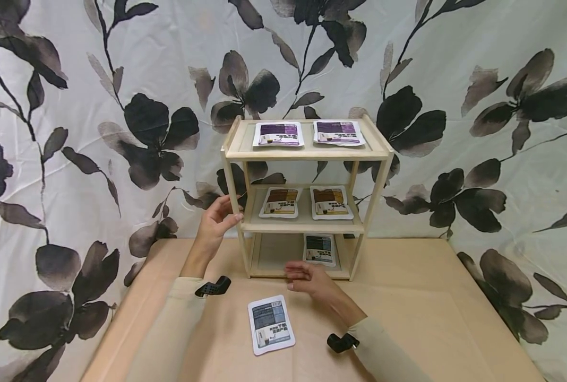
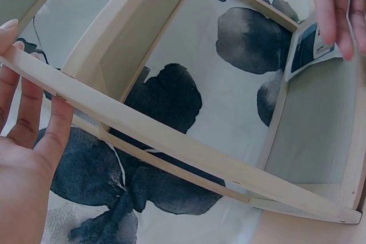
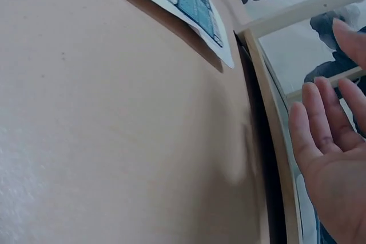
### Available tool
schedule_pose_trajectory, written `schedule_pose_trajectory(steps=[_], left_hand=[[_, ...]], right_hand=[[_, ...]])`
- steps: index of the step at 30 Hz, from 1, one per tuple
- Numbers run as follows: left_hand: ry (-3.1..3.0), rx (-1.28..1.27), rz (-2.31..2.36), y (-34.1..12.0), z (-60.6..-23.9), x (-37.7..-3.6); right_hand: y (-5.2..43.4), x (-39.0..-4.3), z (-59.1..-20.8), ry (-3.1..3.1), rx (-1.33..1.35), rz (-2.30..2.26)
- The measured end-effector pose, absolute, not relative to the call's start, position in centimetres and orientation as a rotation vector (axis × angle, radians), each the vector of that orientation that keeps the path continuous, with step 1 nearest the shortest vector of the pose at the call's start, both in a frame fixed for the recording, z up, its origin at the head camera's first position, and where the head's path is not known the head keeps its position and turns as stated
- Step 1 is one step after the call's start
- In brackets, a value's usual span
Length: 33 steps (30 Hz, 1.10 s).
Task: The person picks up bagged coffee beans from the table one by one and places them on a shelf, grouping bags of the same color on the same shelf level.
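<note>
My left hand [image 1: 216, 220] holds the left front post of a small three-tier wooden shelf [image 1: 302, 228], with the thumb on one side and the fingers [image 2: 54, 127] behind it. Just in front of the bottom tier, my right hand [image 1: 314, 281] is held with nothing in it, its fingers [image 3: 311, 121] extended and loosely bent. On the bottom tier's right side lies a dark blue-grey and white sachet [image 1: 319, 249], partly hidden by that hand in the left wrist view. Another blue-grey sachet [image 1: 271, 324] lies flat on the table before the shelf.
Two purple-and-white sachets, left [image 1: 278, 134] and right [image 1: 338, 132], lie on the top tier. The middle tier carries two brown-and-yellow ones, left [image 1: 281, 202] and right [image 1: 331, 202]. A floral cloth [image 1: 169, 63] hangs behind the tan-covered table [image 1: 417, 297].
</note>
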<state>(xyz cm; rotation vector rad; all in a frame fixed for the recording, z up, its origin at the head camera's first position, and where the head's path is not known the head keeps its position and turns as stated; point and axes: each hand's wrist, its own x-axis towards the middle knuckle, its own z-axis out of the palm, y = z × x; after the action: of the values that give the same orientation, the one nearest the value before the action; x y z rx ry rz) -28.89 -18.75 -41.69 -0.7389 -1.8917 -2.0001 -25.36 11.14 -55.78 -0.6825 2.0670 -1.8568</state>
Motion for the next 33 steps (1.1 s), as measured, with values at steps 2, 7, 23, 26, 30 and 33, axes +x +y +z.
schedule_pose_trajectory(steps=[2,7,23,26,30,33], left_hand=[[-1.889,-0.742,-2.002,-18.8,-41.7,-28.9],[-1.884,-0.745,-2.007,-18.8,-41.8,-28.9],[-1.899,-0.727,-1.996,-18.7,-41.7,-28.8],[-1.898,-0.727,-1.995,-18.7,-41.8,-28.9],[-1.894,-0.73,-1.997,-18.8,-41.8,-28.9],[-1.899,-0.73,-1.994,-18.8,-41.8,-28.9]], right_hand=[[11.0,-25.2,-55.9,2.058,-0.733,-1.81],[10.7,-25.0,-56.2,1.998,-0.805,-1.71],[9.7,-25.3,-58.2,1.985,-0.889,-1.6],[9.6,-25.1,-58.3,1.995,-0.859,-1.602],[9.4,-25.0,-58.3,1.968,-0.859,-1.626],[9.3,-24.9,-58.3,1.923,-0.857,-1.646]])
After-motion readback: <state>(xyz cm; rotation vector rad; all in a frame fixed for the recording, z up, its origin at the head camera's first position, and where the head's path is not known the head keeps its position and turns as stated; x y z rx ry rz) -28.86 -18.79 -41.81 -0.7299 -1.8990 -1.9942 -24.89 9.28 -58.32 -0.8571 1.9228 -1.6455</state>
